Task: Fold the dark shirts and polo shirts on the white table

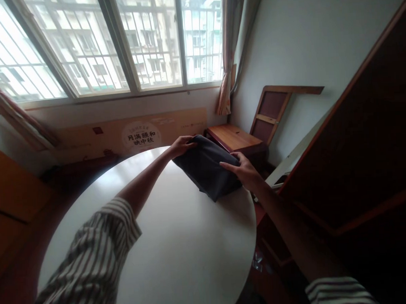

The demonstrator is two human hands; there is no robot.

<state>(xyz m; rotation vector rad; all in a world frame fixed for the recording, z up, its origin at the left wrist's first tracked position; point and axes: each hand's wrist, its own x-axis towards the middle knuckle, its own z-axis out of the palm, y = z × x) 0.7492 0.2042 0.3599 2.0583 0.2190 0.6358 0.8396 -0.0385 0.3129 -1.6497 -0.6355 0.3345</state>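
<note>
A folded piece of dark cloth point(208, 167), perhaps a garment, is at the far right edge of the round white table point(166, 243). Its near corner touches the tabletop, while the far side is lifted by both hands. My left hand point(181, 146) pinches the cloth's far left corner. On the opposite side, my right hand point(244, 170) grips the right edge, thumb on top and fingers partly behind the fabric. What kind of garment it is, if any, cannot be made out.
Beyond the table stands a small wooden table point(236, 137), with a wooden frame point(271, 108) leaning on the wall. A printed board point(175, 124) rests below the barred windows. Dark wooden furniture point(365, 163) rises close on the right, and a yellow-brown cabinet point(12, 191) is at left.
</note>
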